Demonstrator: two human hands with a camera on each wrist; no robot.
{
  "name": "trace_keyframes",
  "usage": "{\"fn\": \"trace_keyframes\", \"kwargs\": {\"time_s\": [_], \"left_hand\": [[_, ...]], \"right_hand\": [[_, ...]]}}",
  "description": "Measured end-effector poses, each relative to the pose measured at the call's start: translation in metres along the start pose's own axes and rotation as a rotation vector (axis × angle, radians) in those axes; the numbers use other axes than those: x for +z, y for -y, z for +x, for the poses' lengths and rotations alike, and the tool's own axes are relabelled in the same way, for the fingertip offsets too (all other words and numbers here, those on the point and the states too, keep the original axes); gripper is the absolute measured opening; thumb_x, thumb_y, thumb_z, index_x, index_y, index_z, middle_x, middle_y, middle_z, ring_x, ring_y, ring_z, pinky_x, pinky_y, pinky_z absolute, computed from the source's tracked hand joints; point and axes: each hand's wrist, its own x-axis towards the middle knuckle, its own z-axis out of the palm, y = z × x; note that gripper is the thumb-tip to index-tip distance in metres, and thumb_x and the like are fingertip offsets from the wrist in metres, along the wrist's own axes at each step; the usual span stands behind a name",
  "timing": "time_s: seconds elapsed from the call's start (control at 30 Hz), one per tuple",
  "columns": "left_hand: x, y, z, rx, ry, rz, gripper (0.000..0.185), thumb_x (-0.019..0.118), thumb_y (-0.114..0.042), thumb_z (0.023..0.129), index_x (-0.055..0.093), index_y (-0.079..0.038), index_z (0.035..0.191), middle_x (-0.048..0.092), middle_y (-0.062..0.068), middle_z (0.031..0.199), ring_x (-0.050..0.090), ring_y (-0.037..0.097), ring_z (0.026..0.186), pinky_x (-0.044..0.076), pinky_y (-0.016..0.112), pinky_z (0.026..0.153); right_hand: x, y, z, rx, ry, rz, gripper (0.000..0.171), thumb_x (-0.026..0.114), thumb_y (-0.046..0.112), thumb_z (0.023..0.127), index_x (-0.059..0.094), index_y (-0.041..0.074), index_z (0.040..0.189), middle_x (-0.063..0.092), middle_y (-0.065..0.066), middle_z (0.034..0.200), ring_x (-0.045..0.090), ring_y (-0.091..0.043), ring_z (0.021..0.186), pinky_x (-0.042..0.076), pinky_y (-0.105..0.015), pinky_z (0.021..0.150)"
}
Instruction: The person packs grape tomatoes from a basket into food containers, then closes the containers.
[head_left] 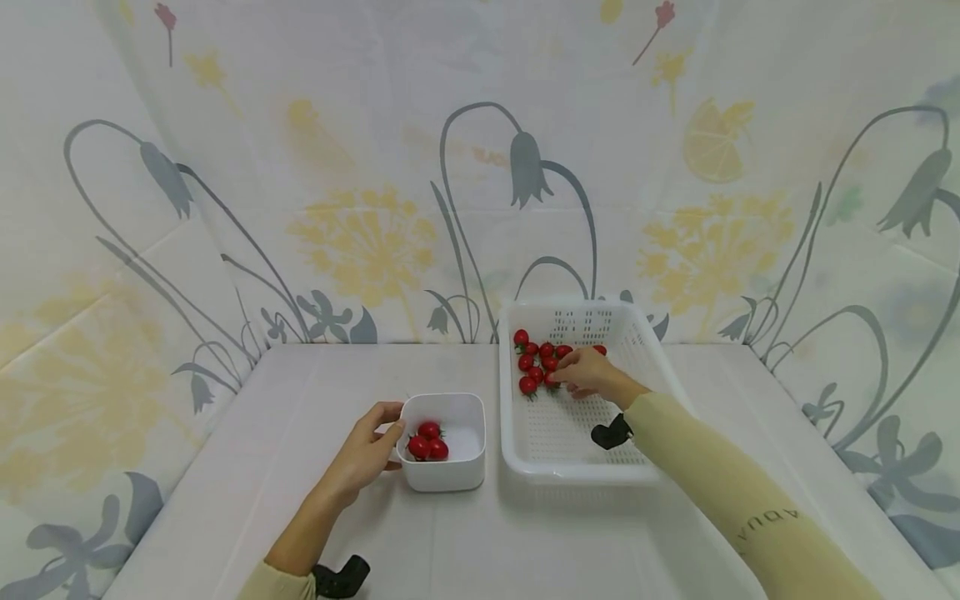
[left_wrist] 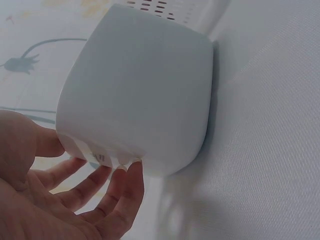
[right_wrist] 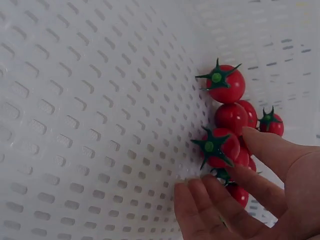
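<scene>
My left hand (head_left: 367, 450) grips the near left side of a small white square container (head_left: 444, 476) standing on the table. In the left wrist view the thumb lies by the container's rim and the fingertips (left_wrist: 134, 167) press its outer wall. Several cherry tomatoes (head_left: 418, 447) lie inside it. Over in the white perforated basket (head_left: 581, 475), my right hand (head_left: 590, 372) reaches down to a group of red cherry tomatoes (head_left: 526, 362). Its thumb and index finger pinch one cherry tomato (right_wrist: 226, 145) with a green calyx, the other fingers extended below, near the basket's floor.
The basket stands right of the container, a narrow strip of white table (head_left: 492, 500) between them. Its raised walls surround the right hand. A flower-printed cloth (head_left: 480, 225) hangs behind the table. Black mounts (head_left: 341, 577) sit at both wrists.
</scene>
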Motion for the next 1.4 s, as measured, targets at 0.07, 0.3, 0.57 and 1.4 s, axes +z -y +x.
{"fn": "trace_keyframes", "kwargs": {"time_s": [0.07,0.3,0.57,1.4], "left_hand": [[0.0,-0.001,0.0,-0.003,0.002,-0.002,0.035,0.051,-0.016,0.107,0.052,-0.003,0.14,0.05,0.022,0.143,0.062,0.034,0.11,0.063,0.042,0.078],[0.001,-0.001,0.0,-0.001,0.01,-0.001,0.035,0.051,-0.015,0.108,0.052,-0.003,0.14,0.05,0.022,0.144,0.062,0.036,0.111,0.063,0.042,0.077],[0.002,-0.001,0.001,-0.001,0.017,-0.011,0.035,0.052,-0.015,0.107,0.052,-0.003,0.14,0.05,0.022,0.144,0.061,0.037,0.11,0.063,0.042,0.077],[0.0,-0.002,-0.001,-0.001,0.013,0.0,0.036,0.051,-0.015,0.107,0.051,-0.003,0.141,0.05,0.022,0.143,0.06,0.038,0.114,0.063,0.042,0.079]], "right_hand": [[0.002,0.0,0.002,-0.008,-0.021,-0.029,0.038,0.072,0.015,0.094,0.063,-0.006,0.124,0.066,-0.014,0.096,0.062,-0.022,0.08,0.061,-0.036,0.075],[0.007,-0.001,0.005,-0.074,-0.047,-0.142,0.028,0.077,0.01,0.09,0.069,-0.007,0.11,0.068,-0.014,0.09,0.066,-0.018,0.071,0.062,-0.032,0.071],[0.002,0.003,0.002,-0.096,0.007,-0.13,0.026,0.075,0.008,0.091,0.068,-0.009,0.11,0.066,-0.017,0.104,0.07,-0.023,0.084,0.063,-0.036,0.08],[-0.01,0.037,-0.037,-0.213,0.121,0.129,0.031,0.069,0.006,0.096,0.064,-0.012,0.121,0.068,-0.019,0.117,0.069,-0.036,0.108,0.059,-0.04,0.093]]}}
